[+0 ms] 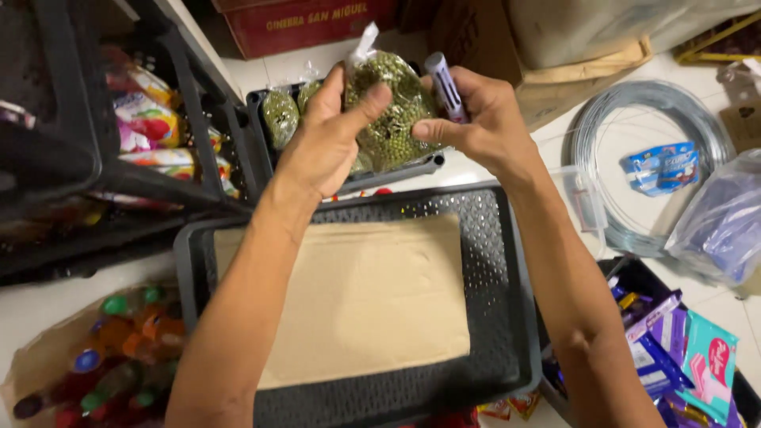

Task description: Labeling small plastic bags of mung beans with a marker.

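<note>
i am viewing both hands raised above grey perforated plastic tray, lined with tan cardboard sheet. left hand gripping clear plastic bag of green mung beans, thumb pressing bag front. right hand pinching same bag at right edge, also clamping white-and-purple marker pen between fingers. hands close together, bag between them. two similar bean bags sitting in smaller dark tray behind. coil of grey wire lying at right on floor.
</note>
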